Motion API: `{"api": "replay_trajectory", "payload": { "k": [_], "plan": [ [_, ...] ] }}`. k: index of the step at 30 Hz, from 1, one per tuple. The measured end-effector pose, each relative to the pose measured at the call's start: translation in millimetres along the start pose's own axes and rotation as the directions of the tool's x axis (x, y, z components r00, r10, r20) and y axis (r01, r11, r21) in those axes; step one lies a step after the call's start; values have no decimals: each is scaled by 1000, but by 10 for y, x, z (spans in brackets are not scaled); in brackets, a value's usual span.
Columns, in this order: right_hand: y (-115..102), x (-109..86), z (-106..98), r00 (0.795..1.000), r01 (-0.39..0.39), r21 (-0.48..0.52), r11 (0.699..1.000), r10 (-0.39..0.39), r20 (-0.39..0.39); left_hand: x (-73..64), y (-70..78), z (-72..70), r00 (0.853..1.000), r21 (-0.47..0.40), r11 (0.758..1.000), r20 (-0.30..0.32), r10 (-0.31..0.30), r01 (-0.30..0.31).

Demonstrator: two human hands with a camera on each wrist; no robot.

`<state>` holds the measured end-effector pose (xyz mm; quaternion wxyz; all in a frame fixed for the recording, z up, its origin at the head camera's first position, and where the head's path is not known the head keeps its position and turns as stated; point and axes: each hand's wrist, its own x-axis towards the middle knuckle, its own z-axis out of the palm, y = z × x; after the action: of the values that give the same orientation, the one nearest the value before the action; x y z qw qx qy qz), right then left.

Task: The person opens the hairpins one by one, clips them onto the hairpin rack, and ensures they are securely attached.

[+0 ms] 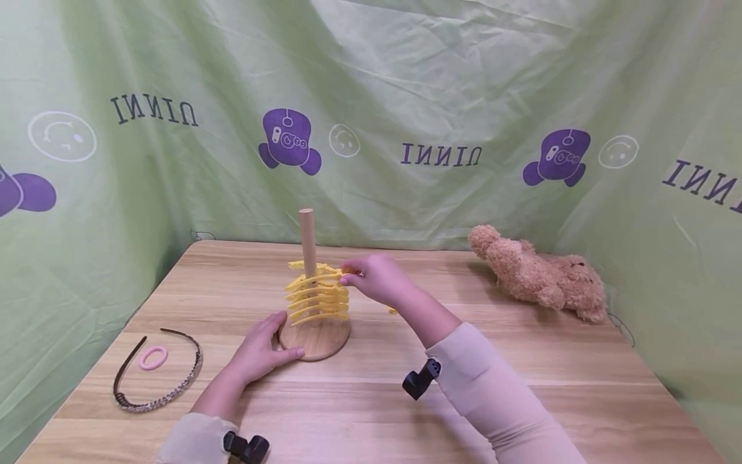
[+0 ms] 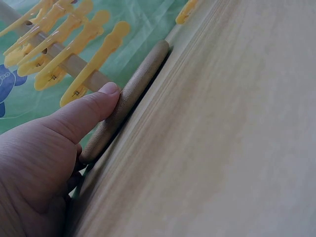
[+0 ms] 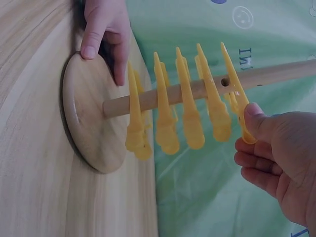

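Observation:
A wooden stand with a round base point(image 1: 315, 345) and an upright post point(image 1: 308, 238) stands on the table. Several yellow plastic clips point(image 3: 192, 131) sit spaced along the post, one above another. My left hand point(image 1: 261, 351) grips the left edge of the base; its thumb point(image 2: 96, 108) lies on the rim in the left wrist view, and its other fingers are partly hidden. At the upper end of the row, my right hand point(image 1: 379, 280) pinches the rounded end of a yellow clip point(image 3: 239, 94) between thumb and fingers. That clip's tapered part lies across the post.
Left of the stand lie a dark headband point(image 1: 194, 374) and a pink ring point(image 1: 153, 358). A brown plush toy point(image 1: 539, 274) lies at the back right. Another yellow piece point(image 1: 393, 310) is partly hidden behind the right forearm. Green printed curtains point(image 1: 382, 206) border the table.

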<state>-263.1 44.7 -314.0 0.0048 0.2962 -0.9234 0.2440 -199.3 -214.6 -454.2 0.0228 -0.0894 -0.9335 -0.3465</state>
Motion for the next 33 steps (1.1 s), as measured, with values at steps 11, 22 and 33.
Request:
{"api": "replay_trajectory", "payload": {
  "k": [11,22,33],
  "plan": [
    [-30,2,37,999,21,11,1000,-21,29,-8,5,-4,1000,8,1000,2,-2,2],
    [0,-24,37,998,37,55,998,-39,39,-6,8,-2,1000,8,1000,1,2,-2],
    [198,-186,9,1000,-3,149,989,6,-18,-8,6,2,1000,11,1000,-7,8,-8]
  ]
}}
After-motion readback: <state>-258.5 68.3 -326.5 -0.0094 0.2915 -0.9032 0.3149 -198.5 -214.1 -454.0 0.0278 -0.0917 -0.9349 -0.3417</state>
